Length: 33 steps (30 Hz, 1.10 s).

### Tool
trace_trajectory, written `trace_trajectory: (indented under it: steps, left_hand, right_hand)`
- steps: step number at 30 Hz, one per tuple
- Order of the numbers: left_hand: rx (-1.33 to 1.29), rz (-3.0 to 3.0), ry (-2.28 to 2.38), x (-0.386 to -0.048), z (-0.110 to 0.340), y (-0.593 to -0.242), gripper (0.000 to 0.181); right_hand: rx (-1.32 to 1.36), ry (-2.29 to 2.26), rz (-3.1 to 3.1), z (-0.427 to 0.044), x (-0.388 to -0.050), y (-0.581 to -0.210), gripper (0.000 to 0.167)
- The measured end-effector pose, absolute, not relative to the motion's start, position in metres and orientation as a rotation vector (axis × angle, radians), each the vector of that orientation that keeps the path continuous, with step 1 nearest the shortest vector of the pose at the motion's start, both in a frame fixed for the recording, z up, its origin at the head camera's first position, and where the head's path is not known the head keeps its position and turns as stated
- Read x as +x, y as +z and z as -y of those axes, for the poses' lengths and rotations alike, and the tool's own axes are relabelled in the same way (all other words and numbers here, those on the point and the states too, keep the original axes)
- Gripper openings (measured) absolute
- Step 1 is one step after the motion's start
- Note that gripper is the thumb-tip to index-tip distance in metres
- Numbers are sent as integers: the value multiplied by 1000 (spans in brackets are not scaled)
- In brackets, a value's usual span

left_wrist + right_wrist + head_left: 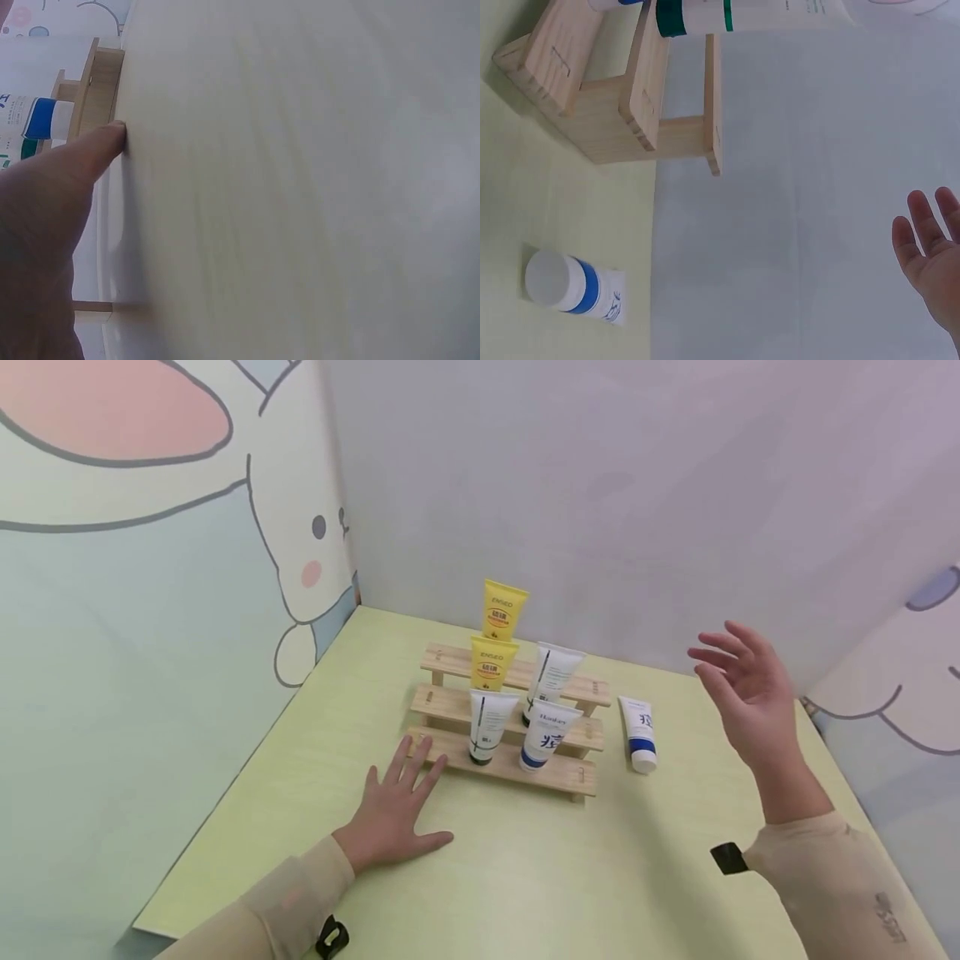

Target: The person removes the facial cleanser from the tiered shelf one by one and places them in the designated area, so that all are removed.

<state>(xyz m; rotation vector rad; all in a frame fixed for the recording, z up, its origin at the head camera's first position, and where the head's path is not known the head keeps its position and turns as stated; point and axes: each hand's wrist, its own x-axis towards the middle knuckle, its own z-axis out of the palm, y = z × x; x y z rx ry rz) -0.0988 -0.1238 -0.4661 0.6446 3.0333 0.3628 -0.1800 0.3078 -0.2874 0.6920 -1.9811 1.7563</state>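
A three-tier wooden rack (450,702) stands on the table with several squeeze tubes upright on it. Two yellow tubes, the upper one (504,610) behind the lower one (491,664), are on its left side. White tubes with dark caps (553,672) (491,727) stand on the middle and front tiers. A white tube with a blue band (550,735) is at the front right. Another blue-banded tube (640,735) lies on the table right of the rack. My left hand (393,818) is spread at the rack's front left corner. Above the table's right side, my right hand (753,702) is raised, holding nothing.
The pale yellow-green table (525,877) meets a plain light wall (600,510) at the back. Cartoon-printed walls (150,652) stand on the left and right. A black strap end (729,858) sticks out from the right sleeve.
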Motion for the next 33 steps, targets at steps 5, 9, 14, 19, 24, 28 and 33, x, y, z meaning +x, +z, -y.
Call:
trace_trajectory:
  steps: [5, 9, 14, 19, 24, 28, 33]
  left_hand:
    - [651, -3040, 385, -98, 125, -465, 106]
    - [648, -3044, 394, -98, 125, -464, 106]
    - [637, -3032, 394, -97, 124, -462, 107]
    - [648, -3052, 429, -97, 124, -464, 107]
    - [656, -3067, 452, -98, 121, -474, 109]
    - [653, -3065, 427, -100, 119, -479, 110]
    - [681, -3065, 409, -99, 117, -478, 110]
  right_hand:
    - [781, 1660, 2080, -272, -202, -270, 58]
    - [805, 1430, 2292, -237, -220, -254, 58]
    - [844, 1182, 2584, -195, -242, -238, 61]
    - [934, 1055, 2802, -161, -262, -228, 64]
    - [961, 964, 2942, -141, -273, -226, 64]
    - [955, 885, 3007, -132, -278, -225, 62]
    - [913, 798, 3041, -129, -280, -228, 55]
